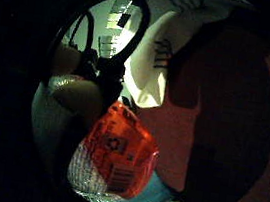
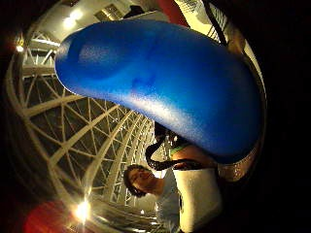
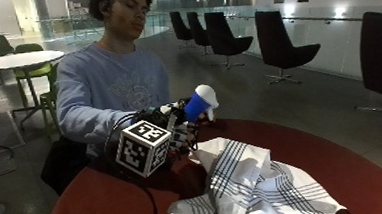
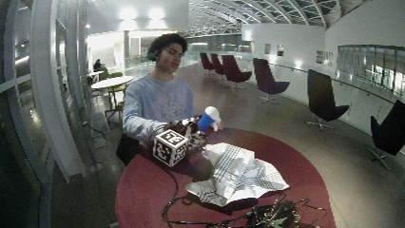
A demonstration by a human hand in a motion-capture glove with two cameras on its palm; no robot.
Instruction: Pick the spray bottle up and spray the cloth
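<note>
1. Spray bottle (image 3: pixel 195 106) sits in our gloved right hand (image 3: pixel 174 130), left of centre in the outside view, fingers curled round its body with the blue-and-white head sticking up above them.
2. Its blue trigger head (image 2: pixel 160 82) fills most of the thumb-side palm view, so we judge it close against the palm; the orange label (image 1: pixel 120 152) shows in the other palm view.
3. We see the bottle lifted off the red table (image 3: pixel 355 167), just beside and above the crumpled striped cloth (image 3: pixel 252 188), which lies lower right of the hand.
4. The step in hand looks like aiming: we would turn the nozzle down toward the cloth's raised middle fold before squeezing (which way the nozzle points now we cannot tell).
5. Keeping the wrist over the cloth should keep mist off the bare tabletop.
6. The near table rim runs just below the cloth's lower corner, and cables (image 4: pixel 265 216) lie at the bottom of the wide view, so open room lies right and up of the hand.
</note>
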